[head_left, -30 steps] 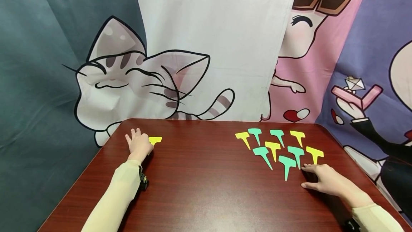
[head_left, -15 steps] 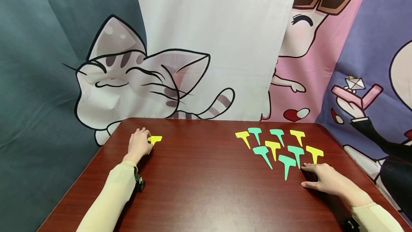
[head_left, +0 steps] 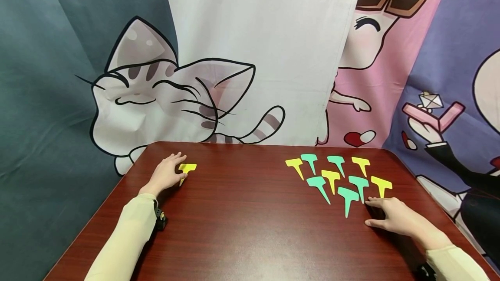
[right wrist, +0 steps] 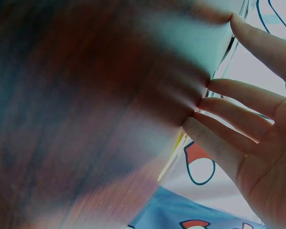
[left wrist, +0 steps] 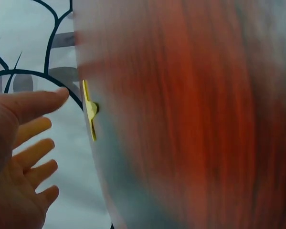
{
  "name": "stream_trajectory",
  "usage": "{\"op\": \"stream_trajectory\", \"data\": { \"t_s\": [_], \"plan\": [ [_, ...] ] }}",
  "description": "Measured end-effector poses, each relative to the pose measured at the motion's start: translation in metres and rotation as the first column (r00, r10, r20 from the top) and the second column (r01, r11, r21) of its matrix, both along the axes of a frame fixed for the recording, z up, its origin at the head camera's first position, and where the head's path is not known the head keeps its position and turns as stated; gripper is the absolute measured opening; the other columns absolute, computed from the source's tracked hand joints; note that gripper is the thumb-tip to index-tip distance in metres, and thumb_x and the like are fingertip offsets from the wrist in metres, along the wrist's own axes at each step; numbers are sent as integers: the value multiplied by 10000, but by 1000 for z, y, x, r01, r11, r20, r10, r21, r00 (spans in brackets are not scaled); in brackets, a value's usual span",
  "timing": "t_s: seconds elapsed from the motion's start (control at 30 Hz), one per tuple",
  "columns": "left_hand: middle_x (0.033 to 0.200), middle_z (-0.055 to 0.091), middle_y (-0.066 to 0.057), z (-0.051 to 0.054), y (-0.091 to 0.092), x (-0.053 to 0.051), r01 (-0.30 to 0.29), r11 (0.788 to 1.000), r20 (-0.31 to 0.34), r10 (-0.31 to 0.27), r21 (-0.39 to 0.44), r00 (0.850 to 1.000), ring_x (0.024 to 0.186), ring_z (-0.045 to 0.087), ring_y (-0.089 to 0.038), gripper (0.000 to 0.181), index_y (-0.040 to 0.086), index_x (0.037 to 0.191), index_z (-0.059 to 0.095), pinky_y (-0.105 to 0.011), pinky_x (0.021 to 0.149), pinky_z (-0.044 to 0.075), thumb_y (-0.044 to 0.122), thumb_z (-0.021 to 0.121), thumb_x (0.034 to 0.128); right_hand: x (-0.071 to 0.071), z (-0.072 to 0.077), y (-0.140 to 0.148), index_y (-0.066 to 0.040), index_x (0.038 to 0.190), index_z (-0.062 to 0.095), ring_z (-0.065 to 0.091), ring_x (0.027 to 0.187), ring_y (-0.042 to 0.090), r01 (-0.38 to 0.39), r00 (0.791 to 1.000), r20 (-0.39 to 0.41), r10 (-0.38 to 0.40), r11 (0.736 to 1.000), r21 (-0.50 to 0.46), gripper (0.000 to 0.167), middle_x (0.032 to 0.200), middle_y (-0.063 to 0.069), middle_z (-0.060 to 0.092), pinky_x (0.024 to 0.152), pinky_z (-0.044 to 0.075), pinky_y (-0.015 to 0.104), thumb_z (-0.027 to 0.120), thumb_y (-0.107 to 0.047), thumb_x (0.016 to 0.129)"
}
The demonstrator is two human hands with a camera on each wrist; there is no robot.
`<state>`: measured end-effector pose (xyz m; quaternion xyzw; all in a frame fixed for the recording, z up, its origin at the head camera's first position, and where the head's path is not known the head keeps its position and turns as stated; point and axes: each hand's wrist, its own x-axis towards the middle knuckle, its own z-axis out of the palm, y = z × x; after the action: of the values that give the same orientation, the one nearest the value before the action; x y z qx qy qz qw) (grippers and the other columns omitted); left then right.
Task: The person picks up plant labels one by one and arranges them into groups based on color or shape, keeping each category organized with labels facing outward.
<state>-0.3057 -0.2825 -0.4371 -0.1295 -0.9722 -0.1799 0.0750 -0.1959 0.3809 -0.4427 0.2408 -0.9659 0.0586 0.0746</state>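
A yellow T-shaped plant label (head_left: 188, 167) lies alone near the table's far left corner. Beside it is my left hand (head_left: 163, 175), palm toward it, fingers extended. The left wrist view shows a gap between the thumb (left wrist: 42, 102) and that label (left wrist: 90, 109). At the right my right hand (head_left: 398, 217) rests with its fingertips on the tabletop, holding nothing. Its fingers point at a group of plant labels, nearest to a green one (head_left: 359, 182) and a yellow one (head_left: 381, 182). Another green label (head_left: 348, 195) lies just left of the hand.
Several more yellow and green plant labels, such as a far green one (head_left: 309, 158) and a yellow one (head_left: 331, 176), lie in loose rows at the far right of the brown wooden table (head_left: 242, 211). Behind the table's far edge hangs a cartoon-printed cloth (head_left: 265, 34).
My left hand has turned and drawn back to the left, its fingers spreading away from the yellow plant label, which stays on the table. The right hand has kept its place.
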Motion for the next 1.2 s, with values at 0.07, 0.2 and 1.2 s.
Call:
{"op": "stream_trajectory", "data": {
  "t_s": [0.07, 0.2, 1.2],
  "plan": [
    [1492, 327, -252, 0, -2, -1, 28, 1000, 18, -29, 9, 999, 1378, 262, -457, 691, -9, 1415, 421, -612, 1091, 223, 203, 717, 829, 0, 0, 0, 7, 1027, 721, 671, 949, 348, 12, 1000, 5, -12, 1000, -3, 596, 1036, 167, 704, 782, 530, 483, 808, -462, 670],
    [1488, 327, -261, 1, -5, -3, 79, 997, 63, -80, 15, 995, 1366, 274, -474, 721, -10, 1429, 396, -619, 1066, 266, 224, 722, 830, 0, 1, 0, 16, 1036, 716, 666, 961, 356, 18, 999, 28, -18, 1000, -3, 602, 1047, 180, 699, 794, 525, 492, 801, -461, 679],
    [1472, 375, -224, 6, -12, -13, 100, 995, 321, -91, -11, 943, 1306, 369, -458, 715, 20, 1379, 490, -564, 1006, 368, 292, 769, 780, 1, 2, -1, 13, 1049, 713, 661, 975, 358, 25, 999, 46, -25, 1000, -2, 611, 1060, 180, 695, 802, 524, 494, 801, -463, 678]
  ]
}}
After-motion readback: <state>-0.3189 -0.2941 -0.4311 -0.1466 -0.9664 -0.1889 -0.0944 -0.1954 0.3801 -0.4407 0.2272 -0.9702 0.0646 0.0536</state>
